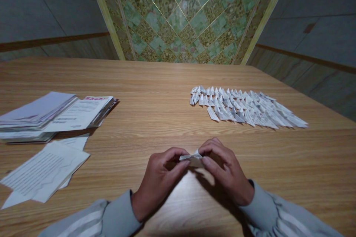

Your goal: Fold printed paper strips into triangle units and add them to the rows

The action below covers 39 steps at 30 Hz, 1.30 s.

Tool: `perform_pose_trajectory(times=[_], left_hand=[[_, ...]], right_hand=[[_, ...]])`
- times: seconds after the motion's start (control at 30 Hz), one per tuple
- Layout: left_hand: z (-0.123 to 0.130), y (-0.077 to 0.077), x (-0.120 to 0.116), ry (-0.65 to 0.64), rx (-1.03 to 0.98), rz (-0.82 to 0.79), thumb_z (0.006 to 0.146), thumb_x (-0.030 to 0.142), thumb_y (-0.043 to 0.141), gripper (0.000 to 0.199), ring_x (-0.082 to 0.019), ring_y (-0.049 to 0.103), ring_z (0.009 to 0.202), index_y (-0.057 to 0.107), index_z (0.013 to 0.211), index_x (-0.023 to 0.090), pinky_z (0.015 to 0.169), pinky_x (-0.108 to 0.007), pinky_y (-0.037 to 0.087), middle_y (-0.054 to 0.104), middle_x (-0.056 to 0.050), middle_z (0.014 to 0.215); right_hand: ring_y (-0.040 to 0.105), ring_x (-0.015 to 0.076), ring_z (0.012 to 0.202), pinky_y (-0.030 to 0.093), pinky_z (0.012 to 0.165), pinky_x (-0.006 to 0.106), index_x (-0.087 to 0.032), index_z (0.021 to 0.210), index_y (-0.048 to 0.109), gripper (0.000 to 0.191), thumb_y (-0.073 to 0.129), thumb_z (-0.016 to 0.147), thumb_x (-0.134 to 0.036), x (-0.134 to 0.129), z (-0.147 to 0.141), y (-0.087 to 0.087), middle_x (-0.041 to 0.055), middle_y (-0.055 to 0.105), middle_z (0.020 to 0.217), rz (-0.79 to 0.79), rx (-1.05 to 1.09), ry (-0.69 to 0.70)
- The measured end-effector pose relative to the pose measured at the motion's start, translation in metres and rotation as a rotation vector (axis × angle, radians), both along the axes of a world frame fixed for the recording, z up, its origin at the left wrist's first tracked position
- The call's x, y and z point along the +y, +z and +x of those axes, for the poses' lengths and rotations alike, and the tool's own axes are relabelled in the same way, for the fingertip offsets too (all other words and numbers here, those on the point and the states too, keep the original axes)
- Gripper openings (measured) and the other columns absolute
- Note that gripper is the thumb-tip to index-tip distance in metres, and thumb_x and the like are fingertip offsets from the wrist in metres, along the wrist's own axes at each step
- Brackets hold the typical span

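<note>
Between my two hands, just above the table near its front, is a small folded piece of printed paper (194, 155). My left hand (164, 172) pinches its left end between thumb and fingertips. At the other end, my right hand (226, 164) has thumb and forefinger closed on the paper. Its exact folds are partly covered by my fingers. Beyond my right hand lie several folded paper pieces (241, 107), standing close together in rows with pointed tips upward.
On the left is a stack of papers and booklets (41, 111), with loose printed sheets (47, 168) overlapping in front of it. The wooden table (144, 118) runs back to a green and gold patterned wall panel (180, 14).
</note>
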<state>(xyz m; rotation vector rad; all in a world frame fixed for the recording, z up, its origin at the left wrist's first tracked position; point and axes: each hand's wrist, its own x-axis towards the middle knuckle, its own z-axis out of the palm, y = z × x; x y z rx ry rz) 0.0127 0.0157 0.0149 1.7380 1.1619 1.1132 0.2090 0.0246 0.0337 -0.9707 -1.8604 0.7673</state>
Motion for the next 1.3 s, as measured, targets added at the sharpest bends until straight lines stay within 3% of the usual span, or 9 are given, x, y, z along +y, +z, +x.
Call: perform_pose_trajectory(times=[0.23,0.43,0.5,0.6,0.73,0.8,1.03,1.17,1.3], left_hand=[[0.0018,0.0032,0.0013,0.003,0.026,0.053,0.084,0.017,0.067,0.006,-0.014,0.068,0.065,0.073,0.085,0.019,0.062,-0.021,0.050,0.075,0.000,0.075],[0.0006,0.0006,0.0001,-0.036,0.047,0.058,0.086,0.020,0.066,0.007,-0.015,0.069,0.068,0.073,0.086,0.019,0.065,-0.021,0.050,0.076,-0.001,0.078],[0.0007,0.0015,-0.0001,-0.042,0.054,0.062,0.087,0.021,0.066,0.008,-0.014,0.069,0.066,0.073,0.085,0.019,0.063,-0.021,0.048,0.075,-0.001,0.076],[0.0011,0.0037,0.0004,-0.070,0.055,0.047,0.088,0.022,0.064,0.010,-0.014,0.067,0.064,0.073,0.084,0.018,0.061,-0.020,0.047,0.075,-0.001,0.074],[0.0010,0.0054,0.0014,-0.082,0.069,0.043,0.088,0.024,0.064,0.012,-0.014,0.064,0.061,0.073,0.083,0.018,0.058,-0.021,0.045,0.073,-0.002,0.071],[0.0007,0.0055,0.0018,-0.069,0.052,0.011,0.086,0.026,0.066,0.011,-0.014,0.062,0.060,0.073,0.084,0.018,0.057,-0.021,0.045,0.072,-0.002,0.071],[-0.0006,0.0018,0.0046,-0.013,-0.157,-0.219,0.081,0.027,0.068,0.014,-0.015,0.061,0.062,0.071,0.074,0.014,0.057,-0.023,0.046,0.070,-0.003,0.068],[0.0006,0.0019,0.0044,-0.037,-0.153,-0.246,0.080,0.025,0.067,0.012,-0.012,0.056,0.058,0.066,0.074,0.014,0.054,-0.021,0.044,0.064,-0.001,0.064],[0.0007,0.0061,0.0034,-0.058,-0.181,-0.195,0.079,0.020,0.069,0.014,-0.015,0.064,0.068,0.060,0.090,0.018,0.061,-0.024,0.051,0.069,-0.002,0.082]], right_hand=[[0.055,0.0180,0.072,0.041,0.067,0.031,-0.021,0.080,0.064,0.017,0.054,0.093,-0.024,-0.0010,0.0008,0.0001,0.0015,0.062,0.072,0.033,-0.006,-0.076],[0.057,0.0183,0.075,0.043,0.067,0.030,-0.021,0.086,0.061,0.013,0.071,0.081,-0.028,-0.0019,-0.0010,-0.0036,0.0008,0.060,0.077,0.014,-0.052,-0.140],[0.057,0.0180,0.075,0.043,0.068,0.030,-0.021,0.093,0.062,0.014,0.069,0.083,-0.027,-0.0017,-0.0009,-0.0052,0.0008,0.060,0.078,0.008,-0.051,-0.160],[0.057,0.0179,0.075,0.045,0.069,0.031,-0.022,0.115,0.058,0.036,0.071,0.082,-0.029,-0.0009,-0.0002,-0.0050,0.0014,0.061,0.083,-0.005,-0.021,-0.152],[0.057,0.0197,0.077,0.042,0.069,0.032,-0.022,0.085,0.067,0.008,0.070,0.086,-0.030,0.0010,0.0009,-0.0018,0.0027,0.063,0.077,0.059,-0.086,-0.052],[0.057,0.0197,0.075,0.041,0.068,0.033,-0.021,0.076,0.066,0.014,0.068,0.088,-0.029,0.0020,0.0016,-0.0011,0.0027,0.063,0.073,0.081,-0.078,-0.045],[0.055,0.0170,0.070,0.041,0.066,0.030,-0.020,0.070,0.058,0.023,0.065,0.089,-0.030,0.0042,0.0049,-0.0037,0.0005,0.058,0.070,-0.036,0.025,-0.051],[0.054,0.0163,0.068,0.040,0.064,0.029,-0.020,0.069,0.055,0.026,0.064,0.089,-0.033,0.0048,0.0051,-0.0048,0.0000,0.057,0.069,-0.096,0.044,-0.034],[0.054,0.0162,0.068,0.040,0.064,0.028,-0.020,0.069,0.056,0.026,0.064,0.089,-0.034,0.0059,0.0060,-0.0054,0.0003,0.058,0.069,-0.123,0.033,-0.025]])
